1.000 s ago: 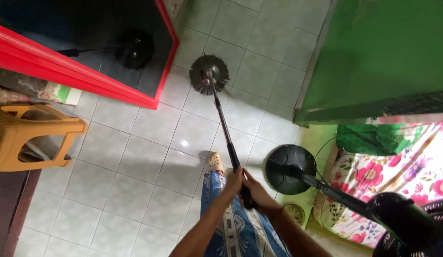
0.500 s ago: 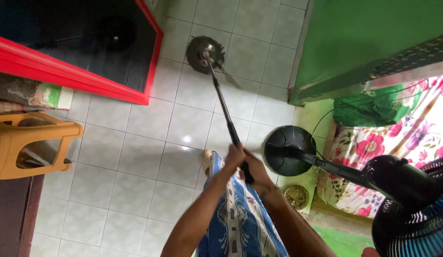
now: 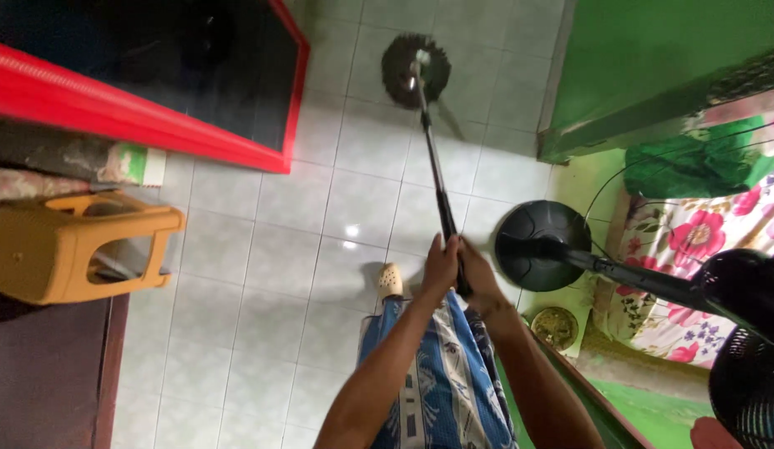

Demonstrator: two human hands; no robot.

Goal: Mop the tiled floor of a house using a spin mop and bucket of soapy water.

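The person's left hand (image 3: 441,264) and right hand (image 3: 478,278) are both wrapped tight around the dark grip end of a long, thin black-and-silver mop pole (image 3: 437,179), the left just above the right, touching it. Over the last second the pole has swung from pointing up and left to running nearly straight away from the body, and the round, dark, fringed mop head (image 3: 415,70) at its far end has slid further out across the pale square-tiled floor (image 3: 262,258), away from the red-framed dark panel (image 3: 154,133) and toward the green wall (image 3: 653,58). Judging by that, a sweeping stroke is under way and a fresh strip of tile is being covered.

The tiles look glossy, with a bright reflected spot near the person's cream perforated shoe (image 3: 390,281). The blue patterned cloth skirt (image 3: 437,374) hangs below the arms. To the right stands a black pedestal fan on a round, smooth base (image 3: 541,245), beside a floral fabric (image 3: 695,249). An orange plastic stool (image 3: 75,245) lies tipped at left.
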